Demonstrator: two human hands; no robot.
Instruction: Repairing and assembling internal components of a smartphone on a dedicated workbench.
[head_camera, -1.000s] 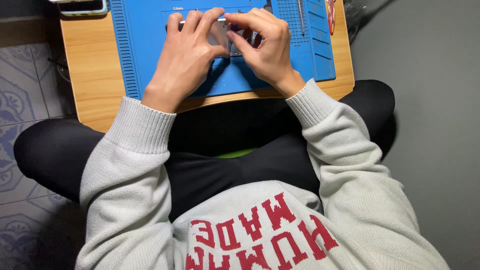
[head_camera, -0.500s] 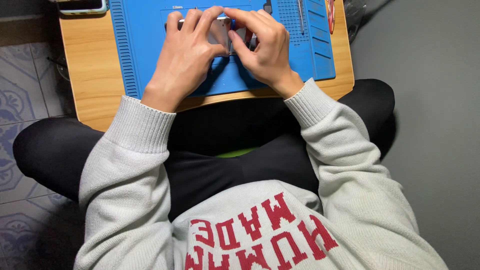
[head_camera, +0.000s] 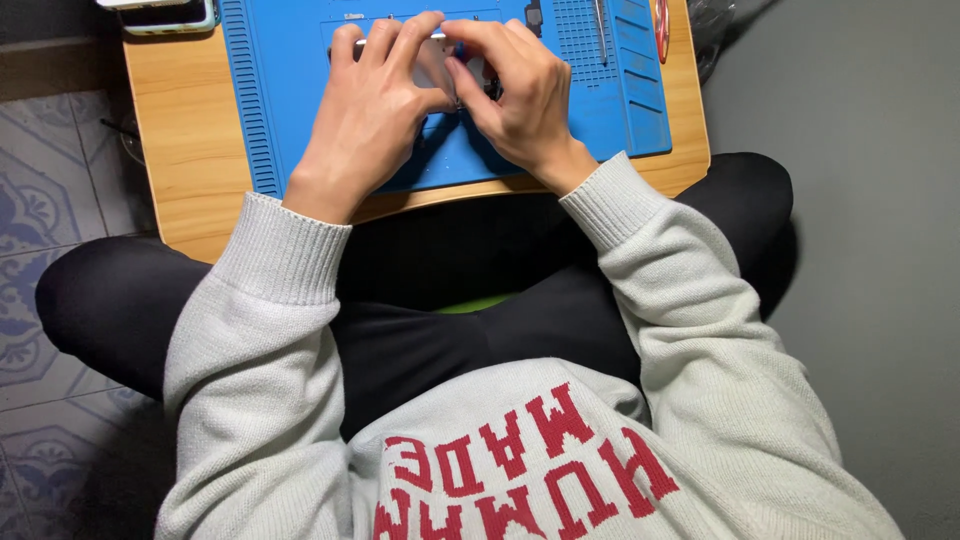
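Left hand (head_camera: 375, 105): fingers curled over a small silvery device (head_camera: 432, 62), gripping its near edge; the device lies on the blue work mat (head_camera: 290, 100), mostly hidden beneath both hands, so its kind cannot be told.
Right hand (head_camera: 515, 95): fingertips pinched together at the device's middle, touching the left fingers; whether they hold a small part cannot be told.
Blue work mat: ribbed strip at its left, compartments at its right; spread across a wooden counter (head_camera: 190, 170) set over the person's crossed legs.
Slim metal tool (head_camera: 600, 18): lying in the mat's right-hand section, well apart from the hands.
Phone with pale case (head_camera: 165, 12): at the counter's far left corner, off the mat.
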